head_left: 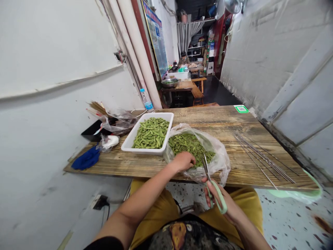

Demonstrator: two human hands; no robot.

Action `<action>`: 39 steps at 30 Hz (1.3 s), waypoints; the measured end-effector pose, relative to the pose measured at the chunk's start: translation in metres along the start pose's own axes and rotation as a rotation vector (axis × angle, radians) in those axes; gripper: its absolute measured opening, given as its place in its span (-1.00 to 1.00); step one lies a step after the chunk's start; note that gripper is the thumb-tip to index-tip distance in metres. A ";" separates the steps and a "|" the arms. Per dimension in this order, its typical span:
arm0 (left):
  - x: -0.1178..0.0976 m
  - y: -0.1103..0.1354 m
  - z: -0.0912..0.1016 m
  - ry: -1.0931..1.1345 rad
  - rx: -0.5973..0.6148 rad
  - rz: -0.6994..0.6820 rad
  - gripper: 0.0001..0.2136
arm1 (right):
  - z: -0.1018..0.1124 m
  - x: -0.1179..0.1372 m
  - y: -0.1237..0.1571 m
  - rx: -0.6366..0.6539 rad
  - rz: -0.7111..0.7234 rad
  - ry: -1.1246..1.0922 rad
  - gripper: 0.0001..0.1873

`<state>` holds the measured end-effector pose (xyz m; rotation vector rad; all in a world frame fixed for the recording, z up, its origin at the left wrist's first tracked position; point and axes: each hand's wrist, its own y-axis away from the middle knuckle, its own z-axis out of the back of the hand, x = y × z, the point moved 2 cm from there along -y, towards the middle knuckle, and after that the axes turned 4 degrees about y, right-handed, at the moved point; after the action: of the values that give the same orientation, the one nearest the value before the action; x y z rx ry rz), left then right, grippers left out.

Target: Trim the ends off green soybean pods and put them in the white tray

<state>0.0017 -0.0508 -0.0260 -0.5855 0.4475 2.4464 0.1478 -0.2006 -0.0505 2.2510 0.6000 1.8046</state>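
Observation:
My right hand (217,198) grips a pair of scissors (206,167) with pale green handles, its blades slightly apart and pointing up over an open clear plastic bag (221,156). Inside the bag lie green edamame pods (186,143), with small dark trimmings among them. My left hand (185,161) reaches over the bag's near side, fingers curled in and closed at the pods; what they pinch is hidden. Left of the bag, a white plastic tray (142,150) holds a heap of edamame pods (152,132).
Metal skewers (262,158) lie on the wooden table's (241,121) right side. A water bottle (147,102) stands behind the tray. On the left are a black box (95,130) and a blue cloth (85,158). A person (184,59) sits far back.

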 end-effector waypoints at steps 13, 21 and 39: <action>0.011 -0.002 0.010 0.618 -0.168 0.135 -0.79 | -0.001 -0.002 -0.002 0.011 -0.009 0.019 -0.51; 0.025 0.013 0.025 0.153 -0.131 0.170 -0.85 | 0.003 -0.005 -0.001 0.016 -0.014 0.048 -0.53; 0.010 0.027 0.033 0.638 -0.165 0.147 -0.79 | -0.009 0.007 -0.011 0.099 0.028 0.190 -0.54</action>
<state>-0.0320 -0.0529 0.0014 -1.4616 0.5510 2.4044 0.1383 -0.1888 -0.0468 2.1740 0.7091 2.0625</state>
